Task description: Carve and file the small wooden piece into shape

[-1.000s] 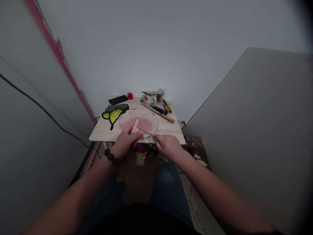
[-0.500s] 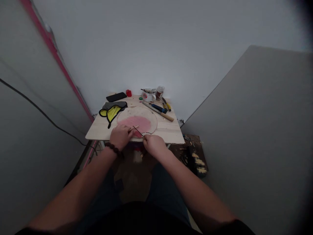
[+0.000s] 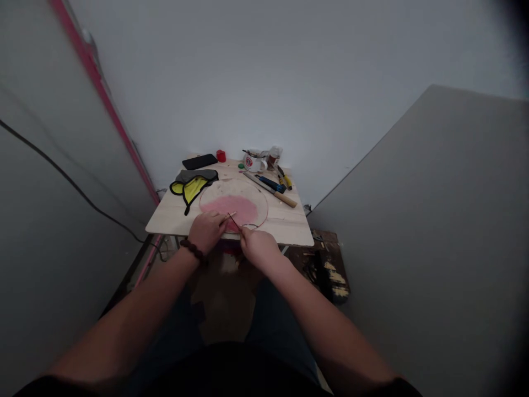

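Observation:
My left hand (image 3: 205,231), with a dark beaded bracelet at the wrist, is closed on a small pale stick (image 3: 233,214) near the table's front edge. In my closed right hand (image 3: 260,246) is a thin dark rod (image 3: 233,220), shaped like a needle file. The rod slants up and left, its tip crossing the stick; whether they touch is too small to tell. Under both lies a round board (image 3: 259,199) with a pink patch, on the light wooden table (image 3: 289,227). My fingers partly hide the stick and the rod's lower end.
On the table are a grey-and-yellow cloth (image 3: 194,187), a black phone-like slab (image 3: 200,161), a red cap (image 3: 221,156), a white mug (image 3: 253,162) of tools, a wood-handled file (image 3: 285,199), a blue tool (image 3: 270,183) and yellow-handled pliers (image 3: 287,181). A cluttered brown surface (image 3: 330,240) sits lower right.
The view has shifted slightly, so the table sits a little further right. The rod has slid a little along the stick, and both hands keep their hold.

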A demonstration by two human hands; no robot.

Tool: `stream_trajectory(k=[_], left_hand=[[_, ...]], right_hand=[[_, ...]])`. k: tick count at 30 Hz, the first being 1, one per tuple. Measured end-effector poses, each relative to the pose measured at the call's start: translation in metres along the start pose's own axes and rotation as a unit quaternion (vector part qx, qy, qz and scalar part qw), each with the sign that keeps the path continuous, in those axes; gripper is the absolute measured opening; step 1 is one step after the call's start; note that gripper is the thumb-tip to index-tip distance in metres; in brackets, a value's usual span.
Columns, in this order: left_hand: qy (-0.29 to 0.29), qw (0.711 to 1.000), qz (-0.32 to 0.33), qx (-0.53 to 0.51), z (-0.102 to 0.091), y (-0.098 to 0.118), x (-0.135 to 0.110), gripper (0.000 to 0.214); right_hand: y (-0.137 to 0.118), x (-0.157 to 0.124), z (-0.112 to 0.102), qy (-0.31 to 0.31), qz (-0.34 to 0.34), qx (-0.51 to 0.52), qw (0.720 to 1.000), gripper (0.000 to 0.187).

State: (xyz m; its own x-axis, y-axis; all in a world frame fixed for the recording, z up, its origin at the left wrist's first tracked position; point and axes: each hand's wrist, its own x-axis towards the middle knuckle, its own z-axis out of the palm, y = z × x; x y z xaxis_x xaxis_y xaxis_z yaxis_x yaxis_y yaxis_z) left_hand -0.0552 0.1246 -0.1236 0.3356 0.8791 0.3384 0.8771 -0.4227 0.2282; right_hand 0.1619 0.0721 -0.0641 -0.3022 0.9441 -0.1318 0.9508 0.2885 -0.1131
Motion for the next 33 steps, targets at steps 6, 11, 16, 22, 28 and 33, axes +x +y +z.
stream_trajectory(k=[6, 11, 16, 22, 28, 33], left_hand=[[-0.009, 0.999, -0.004, -0.036, 0.004, -0.002, -0.002, 0.038], [-0.025, 0.998, -0.030, -0.045, 0.000, -0.001, 0.001, 0.039], [-0.040, 0.997, -0.068, -0.009, -0.006, -0.001, 0.009, 0.047], [-0.027, 0.997, -0.072, 0.004, -0.005, 0.000, 0.013, 0.040], [-0.033, 0.999, -0.040, -0.016, -0.004, 0.001, 0.011, 0.038], [-0.025, 0.997, -0.077, -0.013, -0.006, 0.001, 0.013, 0.035]], right_hand=[[-0.009, 0.022, -0.005, -0.010, 0.001, 0.011, 1.000, 0.041], [-0.013, 0.044, -0.007, -0.015, 0.005, 0.025, 1.000, 0.046], [-0.021, 0.064, -0.009, -0.021, -0.002, 0.037, 0.999, 0.049], [-0.016, 0.043, -0.009, -0.019, -0.009, 0.030, 0.999, 0.047], [-0.019, 0.047, -0.010, -0.023, -0.003, 0.032, 0.999, 0.048], [-0.020, 0.048, -0.011, -0.024, -0.013, 0.031, 0.999, 0.046]])
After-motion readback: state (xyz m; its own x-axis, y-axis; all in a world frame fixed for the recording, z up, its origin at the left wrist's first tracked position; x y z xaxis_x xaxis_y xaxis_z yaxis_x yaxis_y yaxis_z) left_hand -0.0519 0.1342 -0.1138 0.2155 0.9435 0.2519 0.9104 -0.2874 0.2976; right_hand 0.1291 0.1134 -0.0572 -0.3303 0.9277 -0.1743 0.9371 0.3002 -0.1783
